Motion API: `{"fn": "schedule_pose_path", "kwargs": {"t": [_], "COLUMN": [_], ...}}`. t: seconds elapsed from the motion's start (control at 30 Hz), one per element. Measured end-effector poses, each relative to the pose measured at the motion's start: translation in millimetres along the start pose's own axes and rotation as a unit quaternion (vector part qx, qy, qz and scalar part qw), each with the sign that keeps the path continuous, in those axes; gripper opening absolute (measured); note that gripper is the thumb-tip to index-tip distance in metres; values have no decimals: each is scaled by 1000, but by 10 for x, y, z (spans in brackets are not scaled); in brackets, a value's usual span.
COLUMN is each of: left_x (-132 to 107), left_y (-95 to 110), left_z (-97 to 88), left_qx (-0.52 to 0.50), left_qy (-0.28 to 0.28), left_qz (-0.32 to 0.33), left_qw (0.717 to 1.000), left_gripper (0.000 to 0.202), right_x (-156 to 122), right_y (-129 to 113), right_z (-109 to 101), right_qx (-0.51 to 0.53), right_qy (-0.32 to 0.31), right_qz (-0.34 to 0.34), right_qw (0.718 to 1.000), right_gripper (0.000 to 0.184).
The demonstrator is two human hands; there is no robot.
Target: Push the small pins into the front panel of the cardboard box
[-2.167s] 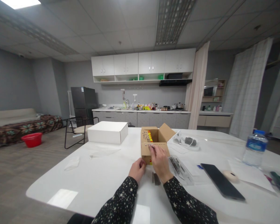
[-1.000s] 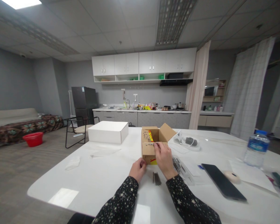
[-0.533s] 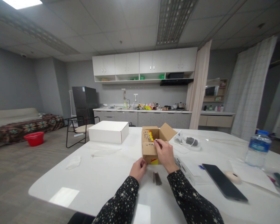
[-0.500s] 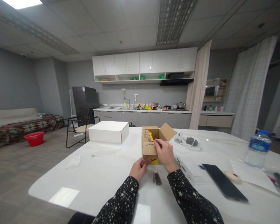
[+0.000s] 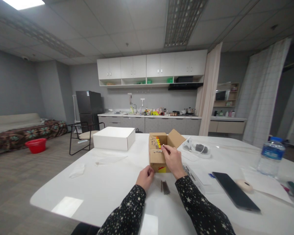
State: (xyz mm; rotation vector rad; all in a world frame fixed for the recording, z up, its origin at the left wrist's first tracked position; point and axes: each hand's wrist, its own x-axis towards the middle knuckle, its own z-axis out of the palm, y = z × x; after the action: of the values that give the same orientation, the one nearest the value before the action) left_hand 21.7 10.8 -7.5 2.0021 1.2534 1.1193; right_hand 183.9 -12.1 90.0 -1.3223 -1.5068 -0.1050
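Observation:
An open cardboard box (image 5: pixel 158 158) with red and yellow print stands on the white table in front of me. Small dark dots mark its left flap (image 5: pixel 154 142), and a short row of tiny shiny pieces lines the top of its near side. Over that row, my right hand (image 5: pixel 173 160) is closed in a pinch; a tiny bright tip shows at the fingertips, too small to name. My left hand (image 5: pixel 145 178) is closed at the box's near left corner, its fingertips against it. Between my forearms lies a small bundle of thin, dark, nail-like sticks (image 5: pixel 165 188).
A white box (image 5: pixel 114 138) stands at the back left of the table (image 5: pixel 100 189). To the right are a clear plastic case (image 5: pixel 194 178), a black phone (image 5: pixel 235 191), a round beige object (image 5: pixel 244 185), a water bottle (image 5: pixel 271 158) and a white holder with something grey (image 5: pixel 201 149).
My right hand has shifted very slightly away from me over the box. My left hand, the box and the dark sticks stay where they were.

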Motion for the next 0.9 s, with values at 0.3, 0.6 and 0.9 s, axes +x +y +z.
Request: {"fn": "schedule_pose_path", "kwargs": {"t": [0.3, 0.6, 0.9], "left_x": [5, 5, 15], "left_y": [-8, -35, -60], "left_z": [11, 17, 23], "left_qx": [0, 5, 8], "left_qy": [2, 4, 6], "left_qz": [-1, 3, 5], "left_qw": [1000, 1000, 1000], "left_gripper": [13, 14, 14], "right_x": [3, 44, 24], "right_y": [-28, 41, 33], "right_z": [0, 37, -13], "right_qx": [-2, 8, 20], "right_qy": [-7, -3, -17], "right_qz": [-8, -7, -22], "right_qw": [1000, 1000, 999], "right_gripper": [32, 31, 23]}}
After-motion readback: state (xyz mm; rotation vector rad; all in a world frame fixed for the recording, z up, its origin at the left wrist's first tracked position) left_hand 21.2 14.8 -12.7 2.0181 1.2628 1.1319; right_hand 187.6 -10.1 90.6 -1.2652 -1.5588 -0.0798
